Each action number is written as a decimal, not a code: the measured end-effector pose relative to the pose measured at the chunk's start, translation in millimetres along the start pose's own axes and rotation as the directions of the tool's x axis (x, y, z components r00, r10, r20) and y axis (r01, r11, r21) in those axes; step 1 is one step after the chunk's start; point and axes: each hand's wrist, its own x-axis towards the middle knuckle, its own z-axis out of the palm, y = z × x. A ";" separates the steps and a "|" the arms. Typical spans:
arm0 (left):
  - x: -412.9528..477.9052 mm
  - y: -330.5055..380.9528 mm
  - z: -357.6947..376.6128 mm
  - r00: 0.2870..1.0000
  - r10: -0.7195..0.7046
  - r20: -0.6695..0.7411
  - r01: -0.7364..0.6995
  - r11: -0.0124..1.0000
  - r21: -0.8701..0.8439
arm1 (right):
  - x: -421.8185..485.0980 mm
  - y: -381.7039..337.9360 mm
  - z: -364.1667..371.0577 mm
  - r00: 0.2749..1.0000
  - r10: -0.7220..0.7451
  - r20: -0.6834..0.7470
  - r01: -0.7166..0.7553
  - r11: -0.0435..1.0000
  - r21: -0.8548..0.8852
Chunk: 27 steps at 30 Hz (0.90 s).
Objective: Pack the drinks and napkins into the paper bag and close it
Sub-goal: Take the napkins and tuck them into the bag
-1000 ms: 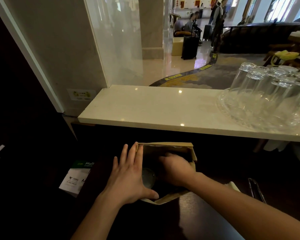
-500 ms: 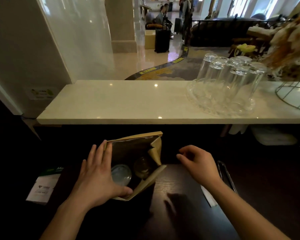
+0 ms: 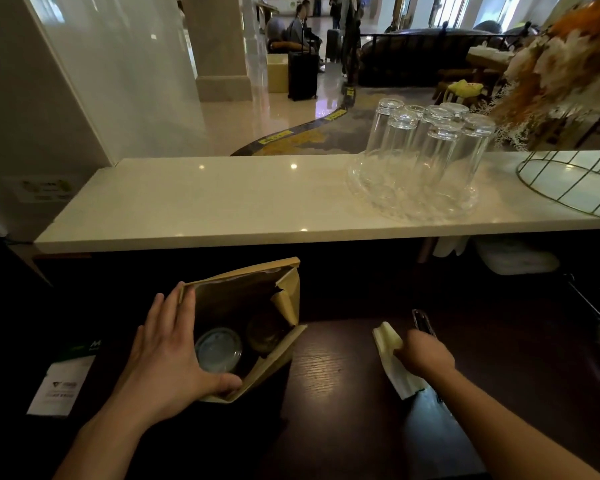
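Open brown paper bag (image 3: 246, 299) steadied on the dark wooden counter (image 3: 343, 375) while the other hand reaches the napkins.

The left hand (image 3: 168, 355) lies flat against the bag's left wall, fingers (image 3: 174, 306) spread and extended, thumb hooked over the near rim; it presses rather than grips; inside the bag stand two drinks side by side, a cup with a clear plastic lid (image 3: 218, 348) on the left and a darker-topped cup (image 3: 265, 330) on the right; the right hand (image 3: 425, 353) rests on the folded pale napkins (image 3: 394, 365) lying on the counter well apart from the bag; its fingers curl down onto them, but whether they have closed on the napkins I cannot tell; upturned clear drinking glasses (image 3: 426, 157) stand on a glass tray on the pale stone ledge (image 3: 222, 199) beyond.
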 end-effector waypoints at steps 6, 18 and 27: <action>-1.7 3.8 -0.4 1.000 0.001 0.000 -0.001 1.000 0.007 | 1.7 -2.1 5.4 1.000 -0.007 0.007 0.007 1.000 0.028; -0.2 1.9 -1.5 1.000 0.004 0.002 -0.004 1.000 -0.004 | -16.1 -31.0 -34.5 0.955 -0.200 -0.220 0.281 0.852 0.441; 0.9 -1.3 -0.7 1.000 0.008 -0.003 -0.008 1.000 -0.028 | -45.9 -84.5 -101.7 0.819 -0.384 -0.426 0.566 0.662 0.492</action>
